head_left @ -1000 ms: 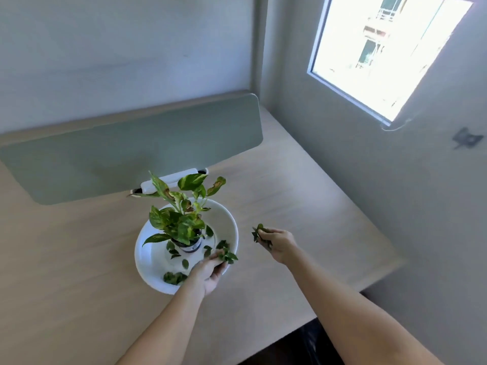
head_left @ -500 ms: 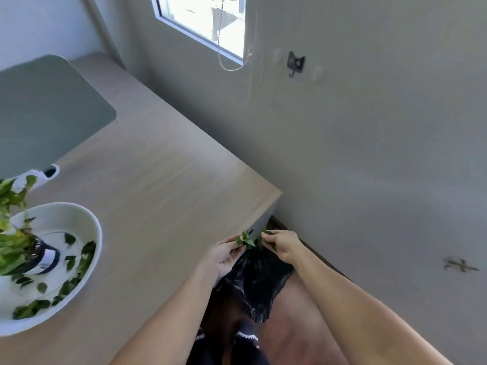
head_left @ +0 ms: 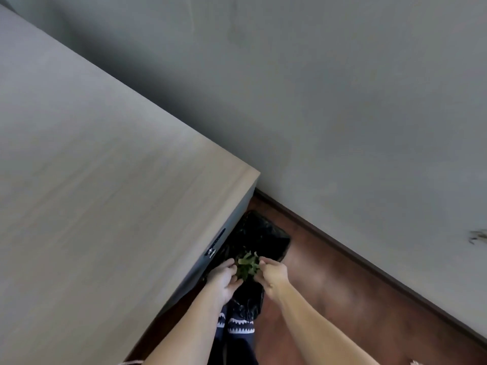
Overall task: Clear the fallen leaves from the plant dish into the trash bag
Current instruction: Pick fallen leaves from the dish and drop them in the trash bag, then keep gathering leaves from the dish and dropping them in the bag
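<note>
A small bunch of green fallen leaves (head_left: 247, 265) sits pinched between both my hands, just beyond the desk's right edge. My left hand (head_left: 224, 280) grips the bunch from the left and my right hand (head_left: 272, 277) from the right. Directly under them stands the black trash bag (head_left: 263, 238) on the floor, its mouth open beside the desk. The plant and its dish are out of view.
The light wooden desk (head_left: 105, 180) fills the left half, its corner near the bag. A grey wall (head_left: 342, 114) with dark skirting runs along the right. Brown wooden floor (head_left: 329, 299) lies beneath, and patterned slippers (head_left: 237, 325) show below my hands.
My view has swung right and down, so the plant dish has left the frame. Both hands carried the leaves off the desk and now hold them together lower, over the bag.
</note>
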`<state>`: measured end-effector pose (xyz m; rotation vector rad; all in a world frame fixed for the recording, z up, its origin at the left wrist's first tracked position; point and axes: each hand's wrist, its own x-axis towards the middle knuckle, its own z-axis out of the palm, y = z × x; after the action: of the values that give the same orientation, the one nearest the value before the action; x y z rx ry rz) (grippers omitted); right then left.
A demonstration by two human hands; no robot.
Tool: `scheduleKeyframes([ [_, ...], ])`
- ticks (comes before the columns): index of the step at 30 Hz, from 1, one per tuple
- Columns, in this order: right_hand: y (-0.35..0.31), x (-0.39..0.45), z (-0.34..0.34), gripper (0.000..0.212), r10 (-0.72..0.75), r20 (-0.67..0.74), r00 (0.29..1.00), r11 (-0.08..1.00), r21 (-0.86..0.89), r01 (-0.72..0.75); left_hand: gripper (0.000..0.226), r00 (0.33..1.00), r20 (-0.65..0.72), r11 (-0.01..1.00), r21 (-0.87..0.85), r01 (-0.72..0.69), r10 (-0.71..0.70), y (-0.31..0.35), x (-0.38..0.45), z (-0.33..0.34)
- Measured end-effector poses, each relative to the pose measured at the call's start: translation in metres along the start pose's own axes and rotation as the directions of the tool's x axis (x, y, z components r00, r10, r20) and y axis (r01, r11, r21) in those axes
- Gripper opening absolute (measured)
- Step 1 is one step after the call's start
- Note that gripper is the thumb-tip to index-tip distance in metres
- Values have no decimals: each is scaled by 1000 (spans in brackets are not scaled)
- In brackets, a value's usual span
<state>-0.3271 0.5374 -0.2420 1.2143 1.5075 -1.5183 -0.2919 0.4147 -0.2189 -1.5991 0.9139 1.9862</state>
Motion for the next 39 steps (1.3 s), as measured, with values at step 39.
scheduleKeyframes([
  [39,57,-340,299,43,-218,756,617,389,-513,765,18,769,-392,854,95,-511,504,57,-278,-391],
])
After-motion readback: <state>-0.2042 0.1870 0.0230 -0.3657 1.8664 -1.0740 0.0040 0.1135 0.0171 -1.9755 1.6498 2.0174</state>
